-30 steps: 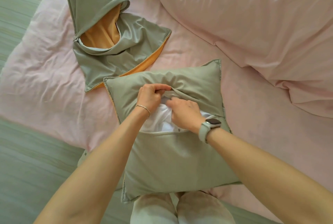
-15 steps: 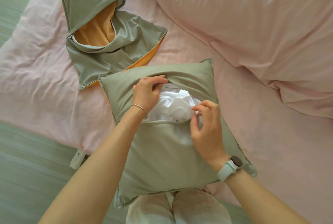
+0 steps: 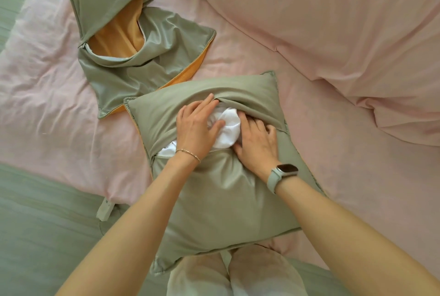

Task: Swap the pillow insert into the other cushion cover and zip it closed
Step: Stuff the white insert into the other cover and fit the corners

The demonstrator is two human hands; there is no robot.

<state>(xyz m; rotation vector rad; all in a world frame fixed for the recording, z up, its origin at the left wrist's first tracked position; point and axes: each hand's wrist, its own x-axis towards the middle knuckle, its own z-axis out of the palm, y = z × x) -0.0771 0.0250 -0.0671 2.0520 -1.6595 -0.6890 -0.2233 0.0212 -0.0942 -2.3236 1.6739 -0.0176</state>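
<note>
Head view: a green cushion (image 3: pixel 214 191) lies on a pink bedspread (image 3: pixel 59 110), its back facing up and its zip opening gaping across the upper half. The white insert (image 3: pixel 227 126) bulges out of that gap. The left hand (image 3: pixel 196 126) lies flat on the insert at the opening's left part, fingers straight and spread, fingertips reaching under the upper flap. The right hand (image 3: pixel 258 142) presses on the insert's right side, fingers fairly straight with their tips tucked in under the flap; neither hand grips anything that I can see. A bracelet (image 3: pixel 189 153) sits on the left wrist, a watch (image 3: pixel 283 173) on the right. The other cover (image 3: pixel 133 41), empty and crumpled, orange inside, lies up and to the left, its corner just touching the cushion. A pink duvet (image 3: pixel 333 22) is heaped at upper right
</note>
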